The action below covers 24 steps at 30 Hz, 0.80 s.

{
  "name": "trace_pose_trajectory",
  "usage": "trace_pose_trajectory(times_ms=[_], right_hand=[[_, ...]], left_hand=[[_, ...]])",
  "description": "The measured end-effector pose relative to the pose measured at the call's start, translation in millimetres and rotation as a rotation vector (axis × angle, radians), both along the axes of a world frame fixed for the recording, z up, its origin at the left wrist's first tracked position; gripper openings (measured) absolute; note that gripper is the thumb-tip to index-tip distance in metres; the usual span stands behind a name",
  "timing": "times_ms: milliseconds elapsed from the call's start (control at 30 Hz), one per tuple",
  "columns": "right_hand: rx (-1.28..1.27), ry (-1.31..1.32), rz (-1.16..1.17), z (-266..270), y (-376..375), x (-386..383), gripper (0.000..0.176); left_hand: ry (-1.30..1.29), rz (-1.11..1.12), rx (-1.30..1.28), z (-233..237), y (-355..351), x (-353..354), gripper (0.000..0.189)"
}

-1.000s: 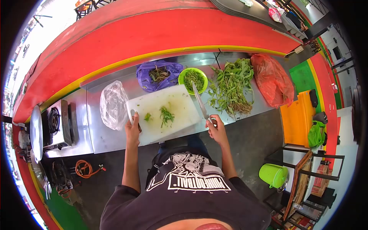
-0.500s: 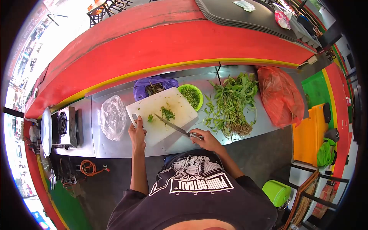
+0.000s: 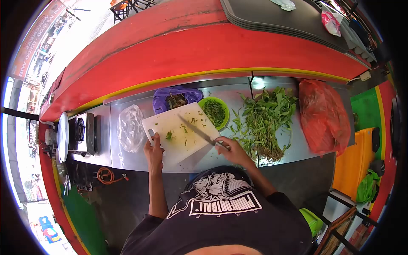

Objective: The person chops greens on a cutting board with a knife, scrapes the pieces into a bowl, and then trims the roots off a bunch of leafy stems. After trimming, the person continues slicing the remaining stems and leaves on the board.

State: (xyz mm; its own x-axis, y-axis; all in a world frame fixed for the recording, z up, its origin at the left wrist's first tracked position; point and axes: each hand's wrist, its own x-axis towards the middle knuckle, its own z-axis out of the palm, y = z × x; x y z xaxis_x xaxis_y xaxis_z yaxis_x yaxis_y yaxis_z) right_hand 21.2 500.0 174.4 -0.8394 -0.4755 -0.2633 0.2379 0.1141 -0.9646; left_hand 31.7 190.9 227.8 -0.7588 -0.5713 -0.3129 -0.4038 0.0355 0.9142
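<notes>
Knife shifted toward the board's far edge, greens clump spread into scattered bits since the earlier frame.
Head view: knife held over the cutting board by the right hand, fingers clamped on its handle, blade slanted up-left; blade contact can't be told. Board gripped at its slotted corner by the left hand, fingers closed on it; whether it lies flat on the table can't be told. Chopped greens scattered on the board. Green bowl of chopped greens and purple bag seen just beyond it, clear bag to its left, leafy stems and red bag to the right.
</notes>
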Motion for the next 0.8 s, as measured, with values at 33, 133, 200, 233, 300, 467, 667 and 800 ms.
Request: trace_pose_trajectory(times_ms=[33,133,200,233,300,467,667,800], right_hand=[[-0.079,-0.003,0.022,3.9,-6.3,4.8,0.031],[-0.135,-0.040,0.141,11.6,-18.3,10.5,0.030],[-0.118,-0.039,0.158,3.8,-20.5,12.3,0.031],[-0.105,-0.036,0.140,-5.5,-20.9,11.7,0.031],[-0.052,-0.155,0.072,-21.1,-12.0,4.7,0.031],[0.168,0.077,-0.239,-82.3,9.0,-4.5,0.026],[-0.150,-0.125,-0.005,-27.7,6.0,1.1,0.031],[0.039,-0.033,-0.080,-73.8,2.7,-7.9,0.031]], left_hand=[[0.000,0.002,-0.012,1.1,3.1,-0.8,0.043],[0.020,0.008,-0.028,2.0,12.4,-3.0,0.043],[0.018,-0.017,-0.057,-0.9,12.1,-5.2,0.043],[0.016,-0.011,-0.059,2.3,16.5,-6.9,0.043],[0.065,0.032,-0.018,11.8,30.2,-10.5,0.041],[0.054,0.001,-0.073,14.8,30.0,-9.0,0.045],[0.067,0.026,-0.040,13.8,36.8,-7.8,0.045],[0.020,-0.008,-0.088,17.5,36.8,-5.8,0.047]])
